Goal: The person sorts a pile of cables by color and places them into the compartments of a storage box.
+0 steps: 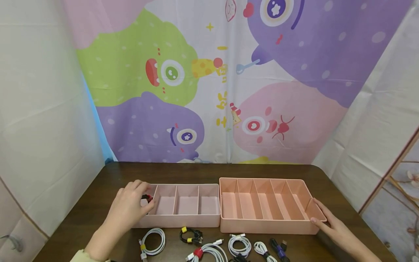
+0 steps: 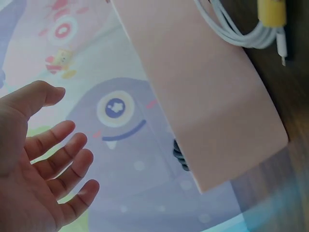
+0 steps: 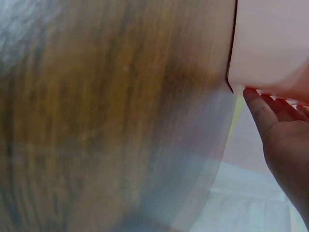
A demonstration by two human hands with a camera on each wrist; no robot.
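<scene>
My left hand (image 1: pixel 131 203) hovers over the leftmost compartment of the pale pink divided box (image 1: pixel 176 221). In the left wrist view that hand (image 2: pixel 53 164) has its fingers spread and loosely bent, nothing between them. A coiled black cable (image 2: pixel 181 155) pokes above the box's edge there; in the head view, a black and red bit of it (image 1: pixel 147 197) shows beside the fingers. At the far right, my right hand (image 1: pixel 334 229) holds the corner of the peach divided box (image 1: pixel 268 226), thumb at the front rim and fingers along the side.
In front of the boxes lie several bundled cables: a white one with a yellow tie (image 1: pixel 155 242), a black one (image 1: pixel 191 235), a white one with a red tie (image 1: pixel 209 251), a white coil (image 1: pixel 239 245) and others. Behind the dark wooden table (image 1: pixel 183 173) hangs a cartoon curtain (image 1: pixel 216 138).
</scene>
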